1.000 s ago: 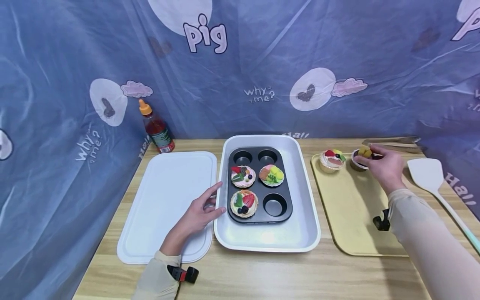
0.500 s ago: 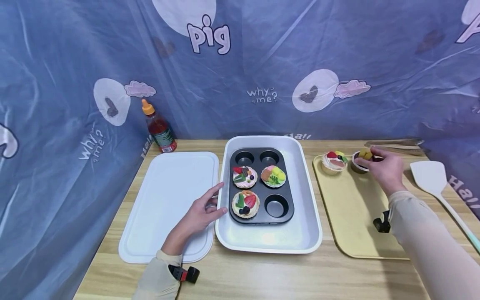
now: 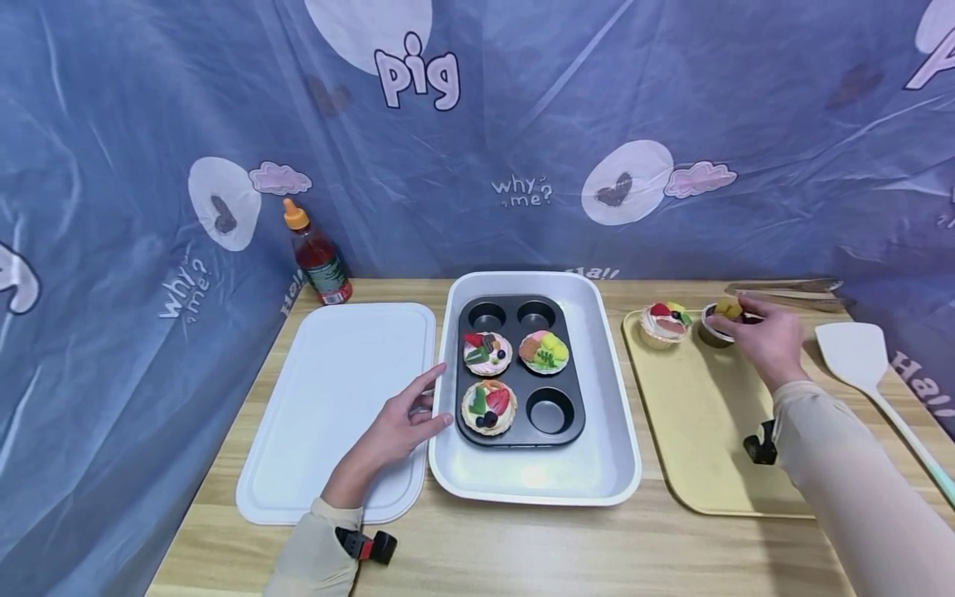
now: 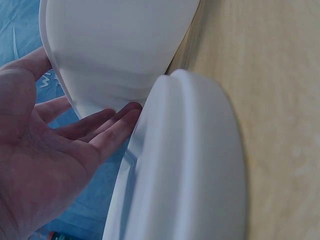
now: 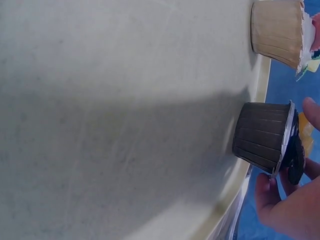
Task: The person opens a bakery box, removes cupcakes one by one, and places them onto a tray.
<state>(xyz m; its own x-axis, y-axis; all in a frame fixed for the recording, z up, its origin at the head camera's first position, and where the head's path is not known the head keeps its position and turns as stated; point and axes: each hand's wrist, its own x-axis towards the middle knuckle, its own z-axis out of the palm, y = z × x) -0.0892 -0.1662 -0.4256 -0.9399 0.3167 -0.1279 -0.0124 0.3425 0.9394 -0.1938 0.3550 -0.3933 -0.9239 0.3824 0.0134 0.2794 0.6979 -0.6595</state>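
Observation:
At the far end of the yellow tray (image 3: 694, 452), my right hand (image 3: 768, 338) grips a dark chocolate cupcake (image 5: 262, 135) by its upper rim, fingers at one side and thumb at the other. Yellow pieces top it, and its brown paper cup stands at the tray. Beside it stands a cupcake (image 3: 663, 325) with cream and fruit in a pale cup. My left hand (image 3: 399, 427) touches the left rim of the white deep tray (image 3: 627, 464) with loosely extended fingers. Inside that tray lies a black muffin pan (image 3: 520, 423) with three fruit tarts (image 3: 488, 406).
A flat white board (image 3: 328, 398) lies left of the deep tray, under my left forearm. Behind it stands a sauce bottle (image 3: 321, 261). A white spatula (image 3: 854, 352) lies at the right, and metal tongs (image 3: 791, 290) at the back. A blue curtain (image 3: 477, 149) hangs behind.
The head view has shifted slightly, so everything sits a little further right and lower. Both hands have kept their places, the right one still at the chocolate cupcake.

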